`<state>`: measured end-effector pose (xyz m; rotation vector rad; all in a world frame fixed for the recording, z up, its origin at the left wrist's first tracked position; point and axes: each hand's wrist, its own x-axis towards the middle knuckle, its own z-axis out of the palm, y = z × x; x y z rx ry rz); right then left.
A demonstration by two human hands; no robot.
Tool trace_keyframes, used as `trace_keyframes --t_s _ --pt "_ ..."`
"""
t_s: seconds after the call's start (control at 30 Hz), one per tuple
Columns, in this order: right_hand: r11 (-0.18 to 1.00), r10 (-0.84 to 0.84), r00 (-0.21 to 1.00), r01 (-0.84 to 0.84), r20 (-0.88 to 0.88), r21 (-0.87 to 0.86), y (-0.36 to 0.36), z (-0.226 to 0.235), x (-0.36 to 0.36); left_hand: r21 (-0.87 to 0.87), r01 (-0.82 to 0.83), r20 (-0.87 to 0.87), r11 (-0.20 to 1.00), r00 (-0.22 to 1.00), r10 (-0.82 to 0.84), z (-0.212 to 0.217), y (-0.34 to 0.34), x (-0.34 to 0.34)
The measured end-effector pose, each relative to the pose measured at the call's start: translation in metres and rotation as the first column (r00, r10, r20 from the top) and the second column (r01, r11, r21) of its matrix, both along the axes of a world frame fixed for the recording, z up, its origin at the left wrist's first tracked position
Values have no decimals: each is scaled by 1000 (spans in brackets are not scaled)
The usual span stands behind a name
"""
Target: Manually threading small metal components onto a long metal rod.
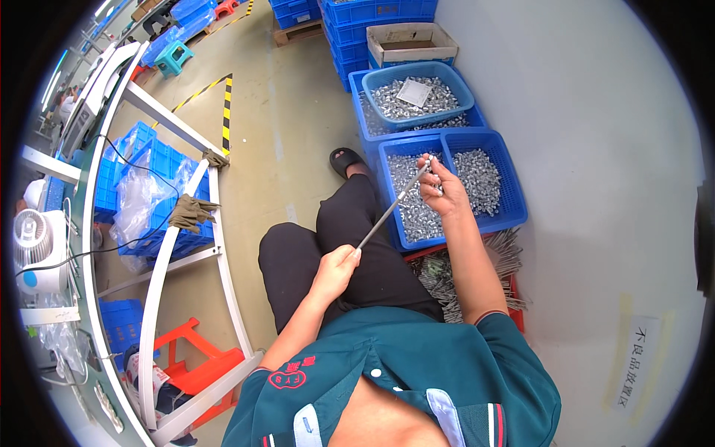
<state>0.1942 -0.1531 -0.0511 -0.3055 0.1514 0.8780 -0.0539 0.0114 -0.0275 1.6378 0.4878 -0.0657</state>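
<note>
My left hand (335,273) is closed around the near end of a thin metal rod (389,214), held slanting up and to the right over my knees. At the rod's far end, my right hand (445,189) pinches a small silvery metal fitting (427,159), with more small pieces showing in its curled fingers. Whether that fitting sits around the rod's tip or just against it, I cannot tell. Beneath my right hand stands a blue divided crate (387,195), both compartments filled with small metal fittings (477,179).
Behind the crate, a light blue basin (465,89) of fittings rests on another blue crate. A red crate (515,298) of metal rods (447,287) lies by my right side. A white-framed bench (160,298) and red stool (195,365) stand left; a wall (596,186) rises right.
</note>
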Motion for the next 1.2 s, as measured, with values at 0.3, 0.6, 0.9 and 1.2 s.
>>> trace_keyframes --t_s 0.3,0.6,0.9,1.2 --pt "999 3 996 0 84 -32 -7 2 5 93 24 -51 995 999 -19 3 0 6" --pt "995 92 995 -90 42 -48 -12 7 11 150 52 -47 987 998 -45 4 3 14" --pt "998 62 998 -61 -31 25 -1 22 7 176 17 26 984 999 -22 2 0 20" --pt "997 -82 997 82 -10 2 6 21 -2 -146 15 -28 989 999 -19 3 -6 21"
